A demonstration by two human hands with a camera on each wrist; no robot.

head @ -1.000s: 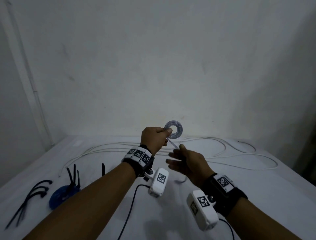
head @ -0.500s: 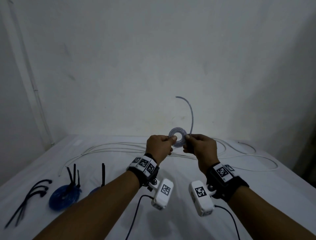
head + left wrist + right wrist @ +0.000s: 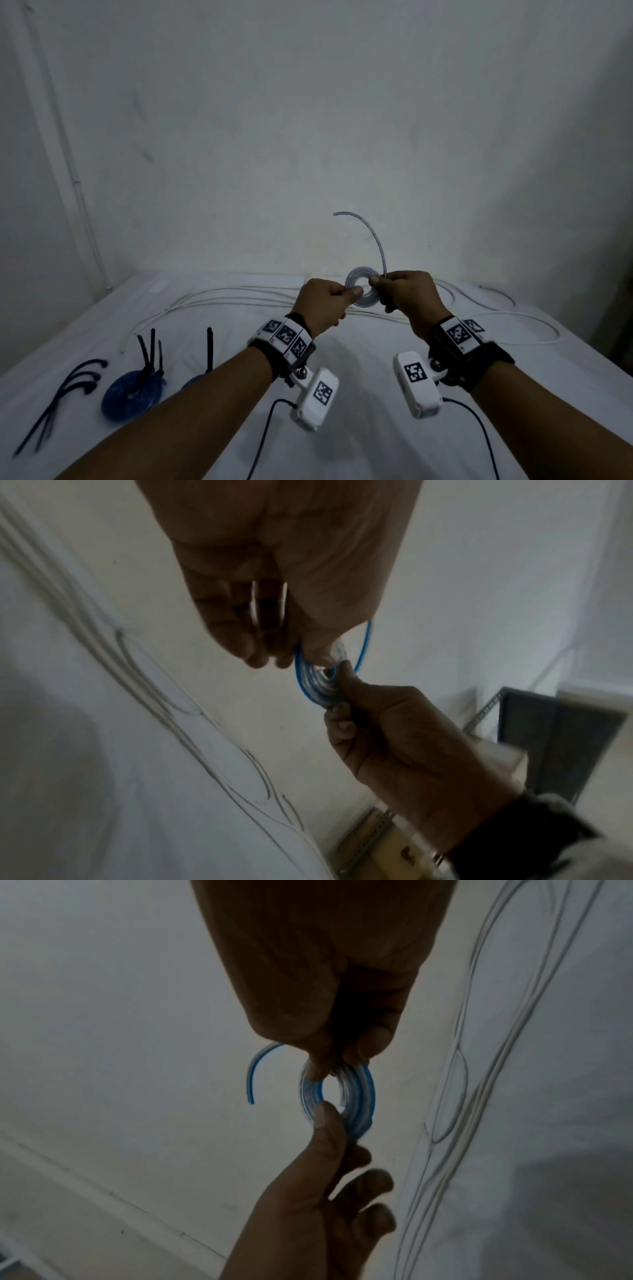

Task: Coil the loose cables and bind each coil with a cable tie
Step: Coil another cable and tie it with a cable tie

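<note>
While held up in mid-frame above the white worktop (image 3: 342, 428), pinched on its left rim by the left hand (image 3: 323, 301), small coil (image 3: 363, 291) of clear-and-blue cable. Pinched on its right rim by the right hand (image 3: 407, 296), fingers clenched; free tail (image 3: 371, 236) arcing upward. Likely light, springy, slick: best gripped across all turns at the rim. Lower left: black cable ties (image 3: 58, 397), bound blue coil (image 3: 132, 394). No readable writing; only square wrist markers (image 3: 286, 334).
</note>
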